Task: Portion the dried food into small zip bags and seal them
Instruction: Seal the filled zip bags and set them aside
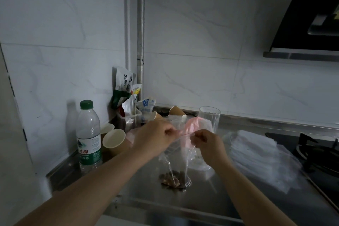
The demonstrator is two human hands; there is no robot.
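The brushed stainless-steel counter (211,194) carries the whole job, and judging by it the work is only partly done: a loose heap of clear empty zip bags (260,154) lies on its right side just beside the black gas hob (319,154), which suggests many portions are left to fill. At the back corner stands a cluster of printed food packets (124,86), and near them a clear plastic water bottle with a green cap and label (89,137), 2 tan paper cups (113,140) and a tall clear drinking glass (209,119); I cannot tell which packet supplies the food. In the middle, 1 small clear zip bag with a pink top strip (180,152) hangs upright with its bottom touching the counter, and a small portion of brown dried food (171,180) sits in its bottom corner. Filling of this bag looks finished; its seal appears to be the step in hand, and whether the strip is pressed fully closed is too fine to make out. Both forearms reach forward from the lower edge of the view. The left hand (156,138) pinches the left end of the pink strip between thumb and curled fingers, and the right hand (206,144) pinches the right end likewise, the strip stretched taut between them.
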